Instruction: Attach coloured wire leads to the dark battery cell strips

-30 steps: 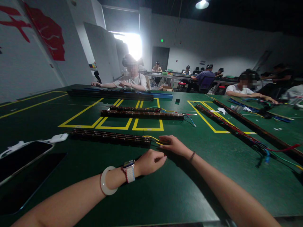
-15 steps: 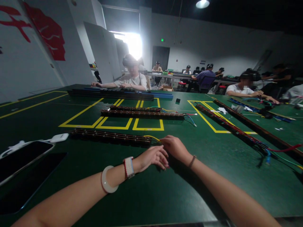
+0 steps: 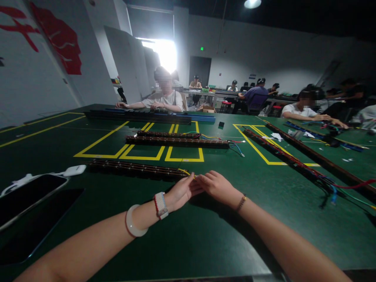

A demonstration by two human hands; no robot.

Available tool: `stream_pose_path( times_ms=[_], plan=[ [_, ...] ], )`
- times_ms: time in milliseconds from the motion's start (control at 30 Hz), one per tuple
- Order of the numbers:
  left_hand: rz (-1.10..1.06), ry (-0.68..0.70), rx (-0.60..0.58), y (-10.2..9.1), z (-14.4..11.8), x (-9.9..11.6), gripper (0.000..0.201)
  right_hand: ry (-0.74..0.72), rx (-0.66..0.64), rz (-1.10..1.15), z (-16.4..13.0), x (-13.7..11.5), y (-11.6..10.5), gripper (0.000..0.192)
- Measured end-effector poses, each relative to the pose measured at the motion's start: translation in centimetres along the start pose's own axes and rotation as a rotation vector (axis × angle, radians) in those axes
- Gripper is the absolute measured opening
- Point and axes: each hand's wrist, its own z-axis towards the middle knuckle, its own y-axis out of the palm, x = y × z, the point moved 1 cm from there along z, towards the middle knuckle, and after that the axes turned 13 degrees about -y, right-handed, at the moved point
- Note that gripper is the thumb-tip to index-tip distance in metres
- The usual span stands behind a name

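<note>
A long dark bar with rows of shiny spots (image 3: 135,169) lies across the green table in front of me. From its right end comes a short yellow wire (image 3: 184,171). My left hand (image 3: 183,192) pinches this wire between thumb and fingers. Close against it, my right hand (image 3: 216,187) is closed at the wire's free end, its fingertips meeting those of the left. The wire's tip is mostly hidden by the fingers.
Two similar bars (image 3: 176,141) with coloured leads lie beyond, on yellow tape outlines. Long wired strips (image 3: 282,156) run along the right. Two phone-like dark slabs (image 3: 41,223) and a white charger (image 3: 75,170) are at left. A co-worker (image 3: 167,98) sits opposite.
My left hand has moved up and closed from loosely spread fingers onto the yellow wire. My right hand has shifted slightly, staying at the wire's end.
</note>
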Motion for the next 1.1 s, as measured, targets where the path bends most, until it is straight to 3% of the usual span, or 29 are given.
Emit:
stream_pose_path(
  times_ms=[200, 300, 533, 700, 767, 867, 1100],
  plan=[
    [-0.022, -0.001, 0.046, -0.7, 0.5, 0.1, 0.015, 0.175, 0.033, 0.165, 0.8, -0.3, -2.0, 0.029],
    [-0.021, -0.018, 0.049, -0.6, 0.5, 0.1, 0.017, 0.23, -0.021, 0.174, 0.9, -0.2, -2.8, 0.027],
    [-0.022, -0.039, -0.035, -0.4, 0.3, 0.0, 0.025, 0.284, -0.198, 0.234, 0.7, 0.2, -2.7, 0.014],
    [-0.001, -0.056, -0.026, 0.0, 0.0, 0.1, 0.032, 0.397, -0.137, 0.212, 0.2, 1.0, -2.7, 0.018],
    [0.023, -0.043, -0.021, 0.1, -0.1, 0.1, 0.03, 0.402, -0.064, 0.16, -0.1, 1.4, -2.4, 0.018],
    [0.053, -0.013, 0.023, 0.3, -0.2, 0.0, 0.024, 0.351, -0.017, 0.097, -0.5, 2.1, -1.4, 0.032],
    [0.08, -0.019, 0.138, 0.4, -0.3, 0.0, 0.021, 0.344, -0.131, 0.111, -0.4, 3.4, 1.5, 0.038]
  ],
)
